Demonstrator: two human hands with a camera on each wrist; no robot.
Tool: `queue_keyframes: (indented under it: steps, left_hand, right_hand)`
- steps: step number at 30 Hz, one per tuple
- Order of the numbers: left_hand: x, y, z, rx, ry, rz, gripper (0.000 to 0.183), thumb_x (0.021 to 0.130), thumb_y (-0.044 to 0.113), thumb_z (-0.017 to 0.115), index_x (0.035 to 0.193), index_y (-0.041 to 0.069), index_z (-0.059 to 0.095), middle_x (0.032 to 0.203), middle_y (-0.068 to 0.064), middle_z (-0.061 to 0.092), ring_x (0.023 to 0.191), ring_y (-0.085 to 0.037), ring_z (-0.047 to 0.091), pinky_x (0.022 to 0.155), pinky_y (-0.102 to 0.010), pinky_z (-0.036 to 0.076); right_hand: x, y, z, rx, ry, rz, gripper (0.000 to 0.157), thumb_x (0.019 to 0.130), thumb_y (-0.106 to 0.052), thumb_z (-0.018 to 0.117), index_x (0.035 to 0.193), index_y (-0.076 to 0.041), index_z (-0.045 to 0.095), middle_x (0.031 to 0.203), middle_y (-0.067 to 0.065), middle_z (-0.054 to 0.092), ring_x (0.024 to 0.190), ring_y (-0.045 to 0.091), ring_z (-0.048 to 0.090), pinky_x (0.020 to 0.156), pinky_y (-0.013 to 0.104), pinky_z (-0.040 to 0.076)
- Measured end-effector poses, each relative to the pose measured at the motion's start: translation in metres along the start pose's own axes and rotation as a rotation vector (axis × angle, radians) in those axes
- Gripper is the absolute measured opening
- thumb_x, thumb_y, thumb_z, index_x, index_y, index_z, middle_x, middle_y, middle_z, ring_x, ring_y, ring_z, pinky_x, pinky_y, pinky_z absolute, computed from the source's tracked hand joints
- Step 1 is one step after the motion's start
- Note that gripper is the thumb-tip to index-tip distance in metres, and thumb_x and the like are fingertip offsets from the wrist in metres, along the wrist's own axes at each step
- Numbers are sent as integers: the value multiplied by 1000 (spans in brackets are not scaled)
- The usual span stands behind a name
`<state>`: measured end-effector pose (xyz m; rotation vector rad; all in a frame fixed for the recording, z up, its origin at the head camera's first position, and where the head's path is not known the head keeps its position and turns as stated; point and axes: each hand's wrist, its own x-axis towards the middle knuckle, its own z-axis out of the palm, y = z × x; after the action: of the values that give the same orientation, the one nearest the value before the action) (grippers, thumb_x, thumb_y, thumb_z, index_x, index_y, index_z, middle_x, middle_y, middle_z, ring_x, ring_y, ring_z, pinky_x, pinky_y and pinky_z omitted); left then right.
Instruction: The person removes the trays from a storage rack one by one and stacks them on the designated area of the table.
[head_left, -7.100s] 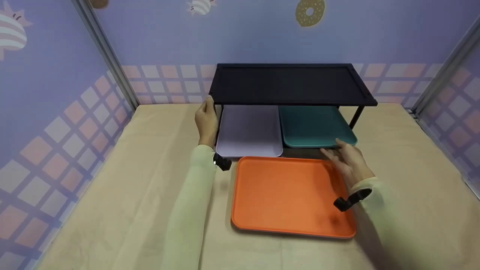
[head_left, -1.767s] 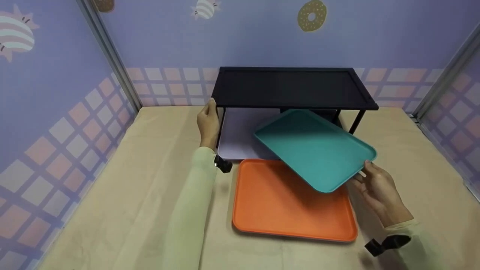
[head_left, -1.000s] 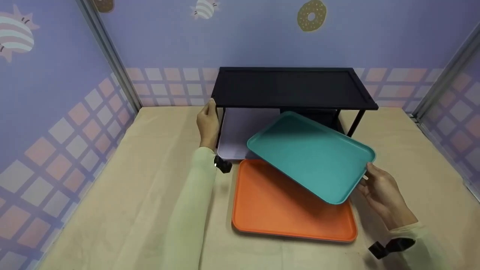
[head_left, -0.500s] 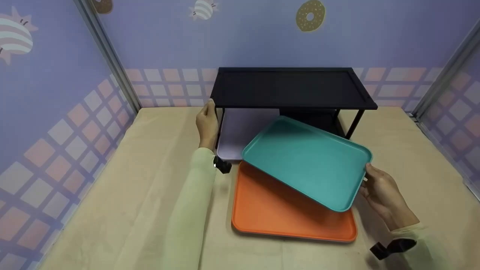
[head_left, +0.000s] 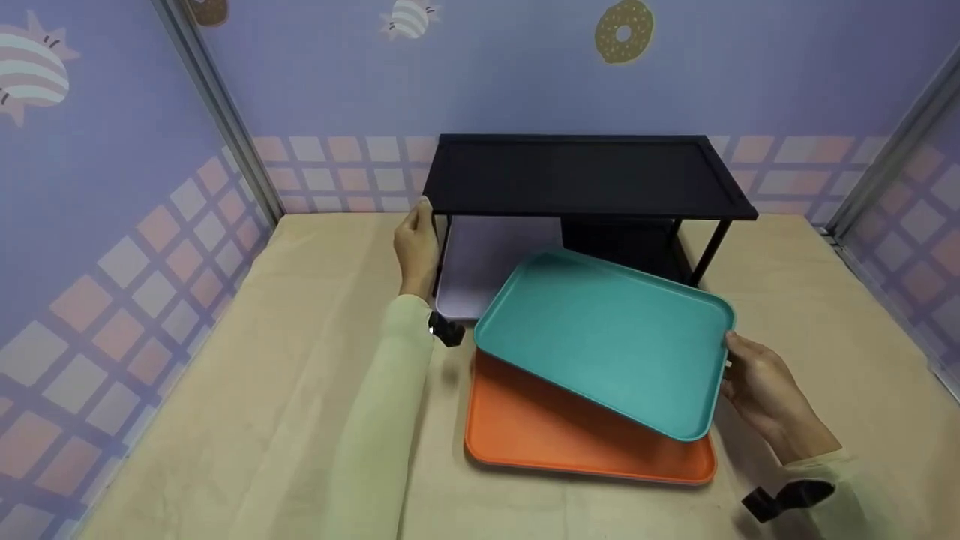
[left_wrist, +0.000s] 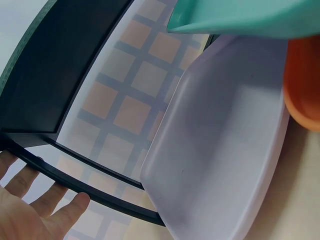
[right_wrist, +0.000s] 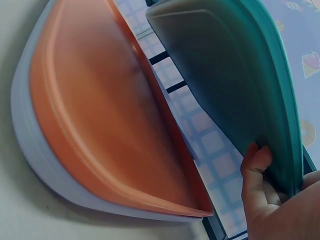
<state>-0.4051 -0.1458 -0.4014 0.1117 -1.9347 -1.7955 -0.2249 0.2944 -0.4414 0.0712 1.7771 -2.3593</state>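
Observation:
My right hand (head_left: 765,394) pinches the right edge of a teal tray (head_left: 607,330), thumb on top and fingers beneath. The tray is held at an angle above an orange tray (head_left: 555,427), its shadow falling there. In the right wrist view, a pale lavender tray (right_wrist: 30,145) shows below the orange one. My left hand (head_left: 417,251) grips the front left leg of a black shelf (head_left: 585,176); in the left wrist view its fingers (left_wrist: 47,200) lie along that leg. Another lavender tray (head_left: 480,255) rests under the shelf on the left, partly covered by the teal tray.
A dark lower panel (head_left: 626,244) shows under the shelf's right half. The table (head_left: 285,375) has a beige cover. Patterned walls (head_left: 510,67) close off the back and both sides.
My right hand has drawn the teal tray out from the shelf's right side, toward me, over the orange tray. Recently it has turned and come slightly nearer. My left hand stays at the shelf.

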Motion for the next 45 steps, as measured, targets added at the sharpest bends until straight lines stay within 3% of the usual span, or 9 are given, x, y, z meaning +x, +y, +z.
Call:
queue_keyframes:
  steps: [3, 7, 18, 26, 31, 35, 39, 42, 45]
  left_hand:
    - [0, -1, 0, -1, 2, 6, 45, 110, 38, 45, 72, 16, 42, 101, -9, 69, 85, -12, 59, 91, -28, 45]
    - [-1, -2, 0, -9, -6, 20, 47, 110, 38, 45, 69, 16, 38, 71, -3, 41, 58, -9, 25, 73, -29, 34]
    - [0, -2, 0, -3, -7, 29, 51, 110, 41, 46, 67, 17, 33, 61, 5, 31, 53, -7, 22, 63, -26, 28]
    - [0, -1, 1, 5, -8, 18, 42, 111, 37, 45, 76, 15, 53, 129, -9, 66, 100, -10, 54, 96, -26, 40]
    - [0, -1, 1, 22, 6, 12, 42, 110, 37, 47, 96, 5, 69, 122, -12, 69, 108, -12, 59, 95, -25, 43]
    - [0, 0, 1, 8, -3, 18, 43, 110, 37, 46, 81, 8, 60, 124, -8, 68, 98, -8, 54, 91, -24, 39]
    - [0, -1, 1, -9, -12, 26, 48, 110, 38, 46, 69, 16, 34, 69, -3, 43, 63, -9, 31, 67, -26, 31]
    - [-1, -2, 0, -11, -9, 26, 50, 110, 40, 46, 67, 17, 32, 61, 4, 26, 54, -9, 22, 60, -27, 25]
    - [-1, -2, 1, -9, -3, 27, 50, 110, 41, 46, 67, 17, 34, 67, 10, 42, 57, -6, 28, 66, -26, 31]
  right_hand:
    - [-1, 2, 0, -33, -5, 5, 33, 109, -38, 46, 116, -13, 65, 107, -5, 65, 92, 10, 63, 83, 26, 54]
    - [-2, 4, -1, -80, -11, 16, 34, 109, -39, 44, 119, -13, 64, 109, -5, 66, 95, 10, 64, 84, 27, 54]
    - [-2, 5, -1, -141, -96, 9, 36, 112, -36, 39, 114, -8, 62, 98, -1, 67, 87, 13, 67, 82, 32, 55]
    - [-4, 6, -3, -179, -95, 4, 34, 112, -35, 39, 115, -9, 60, 103, -2, 67, 94, 11, 67, 84, 30, 56]
    - [-4, 7, -5, -201, -103, 0, 35, 112, -35, 38, 119, -8, 61, 109, -2, 68, 100, 11, 67, 87, 30, 55]
    - [-3, 8, -6, -210, -123, 5, 37, 112, -36, 39, 123, -7, 60, 113, -2, 68, 105, 11, 66, 89, 30, 55]
    - [-2, 9, -5, -229, -138, 20, 40, 112, -37, 39, 125, -5, 58, 114, -1, 67, 106, 12, 66, 91, 31, 55]
    - [-1, 11, -5, -259, -138, 40, 43, 112, -40, 39, 127, -3, 55, 115, 0, 65, 106, 13, 65, 92, 32, 55]
    - [-1, 13, -4, -296, -134, 64, 46, 111, -42, 38, 130, -2, 50, 119, 1, 61, 110, 13, 63, 95, 31, 53]
